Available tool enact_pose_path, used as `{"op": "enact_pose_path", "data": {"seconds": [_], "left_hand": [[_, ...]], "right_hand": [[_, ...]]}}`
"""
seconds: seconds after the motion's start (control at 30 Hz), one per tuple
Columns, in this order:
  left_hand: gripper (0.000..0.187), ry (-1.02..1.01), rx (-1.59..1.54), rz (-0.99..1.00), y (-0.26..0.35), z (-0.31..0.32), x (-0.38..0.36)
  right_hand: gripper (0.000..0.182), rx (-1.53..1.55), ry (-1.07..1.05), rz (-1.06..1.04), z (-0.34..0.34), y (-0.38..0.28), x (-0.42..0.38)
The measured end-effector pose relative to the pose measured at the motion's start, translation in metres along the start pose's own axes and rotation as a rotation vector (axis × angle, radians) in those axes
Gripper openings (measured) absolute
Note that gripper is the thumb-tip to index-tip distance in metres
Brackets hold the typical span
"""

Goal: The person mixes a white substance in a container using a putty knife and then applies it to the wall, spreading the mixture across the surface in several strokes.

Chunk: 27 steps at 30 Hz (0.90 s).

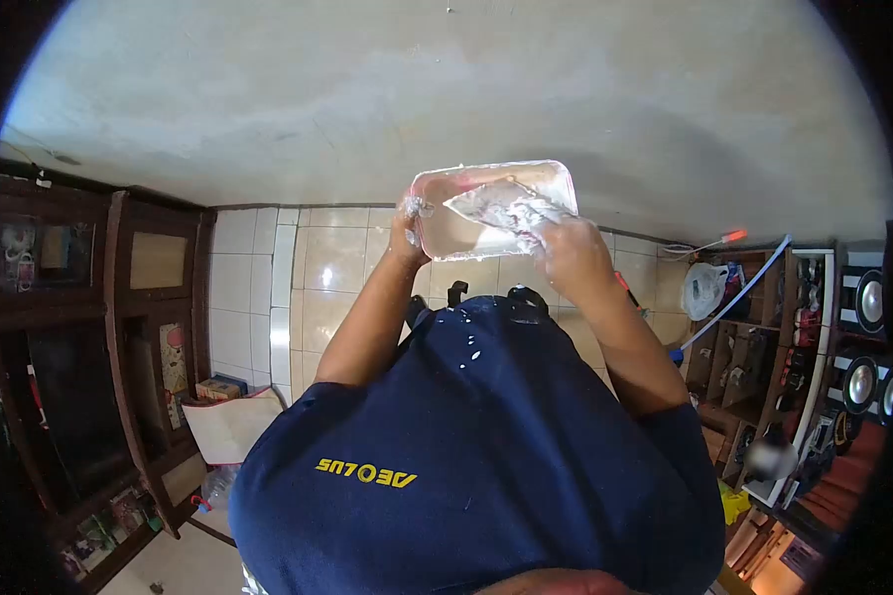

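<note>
A shallow rectangular container [446, 231] with a pinkish rim is held up in front of my chest, near the wall. My left hand [407, 230] is wrapped round its left end, with white paste on the fingers. My right hand [573, 256] is closed round the handle end of a pointed trowel [481, 203], at the container's right side. White paste [528, 213] covers much of the trowel's blade, which lies over the inside of the container. The handle itself is hidden in my fingers.
A pale, patchy wall [367, 89] rises ahead, above a tiled floor [337, 263]. Dark wooden cabinets [114, 327] stand at the left. Shelves [744, 357] with a plastic bag and round speakers [861, 382] are at the right. White drops spot the dark blue shirt [486, 446].
</note>
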<state>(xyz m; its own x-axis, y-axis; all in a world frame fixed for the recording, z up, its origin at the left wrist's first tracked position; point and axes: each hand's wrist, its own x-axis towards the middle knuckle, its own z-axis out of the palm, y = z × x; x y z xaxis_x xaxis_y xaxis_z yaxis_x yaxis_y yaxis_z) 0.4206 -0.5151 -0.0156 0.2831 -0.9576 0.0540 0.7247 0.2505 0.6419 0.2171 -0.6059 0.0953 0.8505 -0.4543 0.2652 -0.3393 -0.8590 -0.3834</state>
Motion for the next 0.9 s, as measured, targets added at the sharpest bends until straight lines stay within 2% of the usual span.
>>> {"op": "enact_pose_path", "data": {"seconds": [0.07,0.17,0.3,0.37,0.47,0.53,0.57,0.63,0.7,0.77,0.8,0.83,0.9], "left_hand": [[0.063,0.051,0.021,-0.011,0.001,-0.001,0.0],[0.062,0.003,0.08,0.066,0.001,-0.002,0.002],[0.062,0.064,0.011,-0.063,0.004,0.0,-0.003],[0.063,0.071,0.012,-0.05,0.002,0.001,0.002],[0.062,0.063,0.067,-0.012,0.002,-0.001,0.001],[0.062,0.088,0.065,-0.005,0.001,-0.008,-0.003],[0.062,0.113,0.063,0.002,-0.001,-0.012,-0.005],[0.062,0.121,0.085,0.005,0.001,-0.008,-0.005],[0.059,0.036,0.054,0.032,0.001,-0.004,-0.001],[0.06,0.023,0.078,0.053,0.001,0.002,0.003],[0.061,0.046,0.05,-0.004,0.001,0.001,0.003],[0.062,0.07,0.025,-0.059,0.001,0.001,0.003],[0.061,0.067,0.014,-0.041,0.001,0.0,0.002]], "right_hand": [[0.017,-0.061,-0.038,0.118,-0.006,-0.005,0.001],[0.013,-0.089,-0.095,0.074,-0.008,-0.01,0.002],[0.016,0.011,0.02,0.029,0.004,-0.011,0.006],[0.018,0.069,-0.007,-0.02,0.018,0.0,0.005],[0.021,-0.003,-0.016,-0.007,0.016,-0.006,0.006],[0.02,-0.091,0.127,0.023,0.012,-0.006,0.006],[0.02,-0.091,0.127,0.025,0.011,-0.005,0.004],[0.02,-0.132,-0.051,0.115,0.01,-0.002,0.004],[0.021,-0.16,-0.082,0.113,0.013,-0.005,0.001],[0.022,-0.08,0.114,-0.11,0.026,-0.007,0.0],[0.023,0.013,-0.119,0.069,0.022,-0.02,0.008],[0.023,0.014,-0.119,0.069,0.02,-0.022,0.009],[0.024,-0.027,0.008,0.078,0.02,-0.023,0.014]]}}
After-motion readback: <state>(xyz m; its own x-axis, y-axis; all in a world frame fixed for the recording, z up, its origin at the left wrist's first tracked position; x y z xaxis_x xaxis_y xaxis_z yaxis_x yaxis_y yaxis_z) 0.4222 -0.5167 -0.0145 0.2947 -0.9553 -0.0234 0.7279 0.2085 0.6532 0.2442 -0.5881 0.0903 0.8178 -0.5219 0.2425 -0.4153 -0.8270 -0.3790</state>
